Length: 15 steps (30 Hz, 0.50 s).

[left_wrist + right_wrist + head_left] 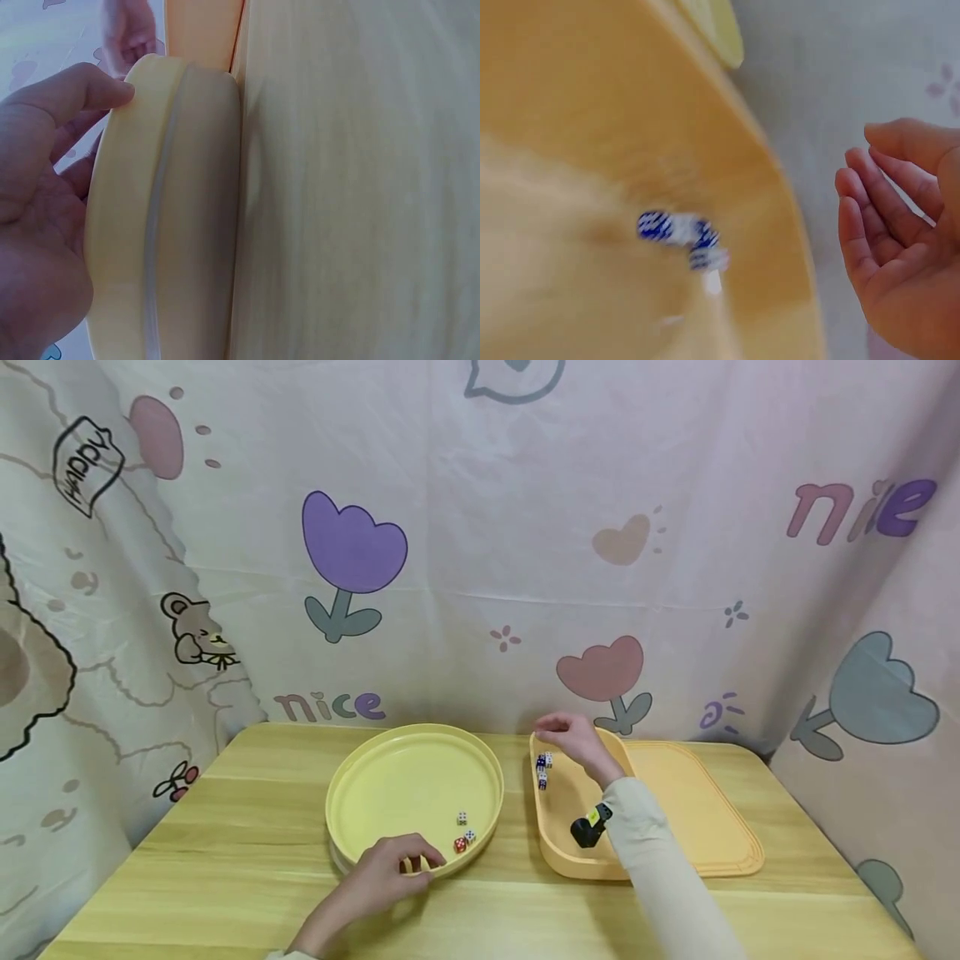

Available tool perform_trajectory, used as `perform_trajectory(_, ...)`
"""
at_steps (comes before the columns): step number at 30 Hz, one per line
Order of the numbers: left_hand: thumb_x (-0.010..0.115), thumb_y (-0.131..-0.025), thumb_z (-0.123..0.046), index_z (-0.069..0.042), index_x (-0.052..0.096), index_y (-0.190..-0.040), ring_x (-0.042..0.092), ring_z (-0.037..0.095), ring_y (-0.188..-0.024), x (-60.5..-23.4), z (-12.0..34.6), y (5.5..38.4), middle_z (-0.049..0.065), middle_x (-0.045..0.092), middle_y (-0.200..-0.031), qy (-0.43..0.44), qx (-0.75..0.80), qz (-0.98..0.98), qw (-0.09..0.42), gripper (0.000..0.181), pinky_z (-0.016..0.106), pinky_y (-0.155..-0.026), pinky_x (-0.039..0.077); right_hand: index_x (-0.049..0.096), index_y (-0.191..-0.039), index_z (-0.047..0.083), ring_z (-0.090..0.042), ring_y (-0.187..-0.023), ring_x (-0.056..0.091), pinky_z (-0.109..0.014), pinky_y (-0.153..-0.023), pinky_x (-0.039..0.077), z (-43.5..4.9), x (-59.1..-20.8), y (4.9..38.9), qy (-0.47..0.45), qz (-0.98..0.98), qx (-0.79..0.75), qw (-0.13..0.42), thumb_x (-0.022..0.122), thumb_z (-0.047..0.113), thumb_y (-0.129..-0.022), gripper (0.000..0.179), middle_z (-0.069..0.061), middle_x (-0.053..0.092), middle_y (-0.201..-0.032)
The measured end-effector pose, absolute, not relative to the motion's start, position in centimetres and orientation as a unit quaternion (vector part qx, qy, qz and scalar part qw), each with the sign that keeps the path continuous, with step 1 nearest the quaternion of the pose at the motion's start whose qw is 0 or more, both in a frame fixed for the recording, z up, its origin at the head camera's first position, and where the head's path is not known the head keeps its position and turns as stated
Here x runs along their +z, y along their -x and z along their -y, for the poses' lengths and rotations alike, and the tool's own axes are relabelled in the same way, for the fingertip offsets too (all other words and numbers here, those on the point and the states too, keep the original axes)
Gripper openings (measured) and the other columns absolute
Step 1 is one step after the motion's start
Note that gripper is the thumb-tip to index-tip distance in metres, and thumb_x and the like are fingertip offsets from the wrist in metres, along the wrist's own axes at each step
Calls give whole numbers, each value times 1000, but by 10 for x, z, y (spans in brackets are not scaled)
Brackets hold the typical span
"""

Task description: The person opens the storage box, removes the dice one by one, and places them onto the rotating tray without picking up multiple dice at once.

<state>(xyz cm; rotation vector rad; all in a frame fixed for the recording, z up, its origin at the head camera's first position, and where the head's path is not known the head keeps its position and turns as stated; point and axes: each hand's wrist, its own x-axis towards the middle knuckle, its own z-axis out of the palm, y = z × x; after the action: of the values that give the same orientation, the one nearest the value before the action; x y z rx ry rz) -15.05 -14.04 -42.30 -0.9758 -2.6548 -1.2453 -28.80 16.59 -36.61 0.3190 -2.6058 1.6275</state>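
Note:
My left hand (386,875) holds the near rim of a round yellow tray (405,785). In the left wrist view its thumb lies on the tray's outer side, with the fingers behind the rim. Inside the tray, near the right edge, are a red die (460,844), a white die with blue dots (470,837) and another pale die (462,818). Above the far end of an orange bin (562,814) hovers my right hand (576,742), its fingers loosely bent around nothing. Several blue and white dice (542,770) lie along the bin's left wall; they look blurred in the right wrist view.
A flat orange lid or board (690,810) lies to the right of the bin, partly under or against it. All stand on a wooden table (247,827). A printed curtain (465,543) hangs right behind the table's back edge and at both sides.

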Motion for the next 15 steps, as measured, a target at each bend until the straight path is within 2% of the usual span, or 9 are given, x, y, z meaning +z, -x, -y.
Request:
perform_trajectory(6, 65, -77, -7, -21, 67, -90, 50, 0, -70, -421, 139, 151, -17, 60, -84, 316, -401, 859, 25, 19, 21, -57, 43, 65, -97, -2, -17, -82, 57, -34, -77, 44, -175, -391, 297, -63, 849, 524, 7, 66, 8, -80, 20, -7, 64, -90)
perform_trajectory(9, 65, -77, -7, -20, 67, -90, 50, 0, -70, -422, 139, 151, -17, 59, -84, 316, -400, 860, 23, 19, 21, -57, 43, 66, -95, -4, -14, -77, 56, -33, -74, 46, -179, -405, 301, -58, 847, 529, -2, 66, 6, -79, 19, -8, 65, -87)
perform_trajectory(13, 65, -77, -7, -20, 67, -90, 50, 0, -70, -424, 140, 151, -17, 60, -84, 318, -402, 858, 25, 19, 21, -57, 43, 64, -95, -9, -19, -73, 57, -38, -70, 48, -181, -414, 299, -63, 842, 536, -25, 64, 4, -81, 19, -11, 64, -83)
perform_trajectory(15, 66, -77, -7, -21, 67, -90, 50, 0, -70, -424, 140, 151, -16, 60, -84, 318, -404, 857, 28, 19, 21, -57, 43, 63, -93, -10, -21, -71, 56, -35, -66, 48, -182, -415, 298, -55, 841, 538, -37, 63, 4, -82, 18, -11, 62, -79)
